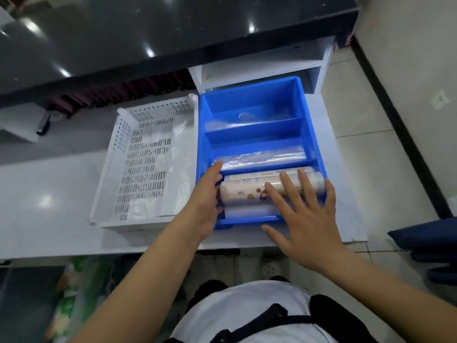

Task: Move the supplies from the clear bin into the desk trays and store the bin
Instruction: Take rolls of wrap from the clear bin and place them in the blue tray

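Both hands are flat and holding nothing: right hand point(306, 219) presses its fingers on the roll point(249, 191) in the tray point(314, 134), left hand point(207, 199) steadies the roll's end, probably seating it. White bin point(111, 154) sits just left.

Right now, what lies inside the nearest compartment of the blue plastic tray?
A printed roll and a plain white roll below it; the right hand covers their right ends.

**Rolls in the blue tray, white basket alongside**

The blue divided tray point(254, 144) sits on the counter point(49, 189). Its nearest compartment holds a printed roll point(247, 190) lying crosswise; the next holds clear plastic wrap point(262, 157). A white perforated basket point(148, 167) stands touching its left side.
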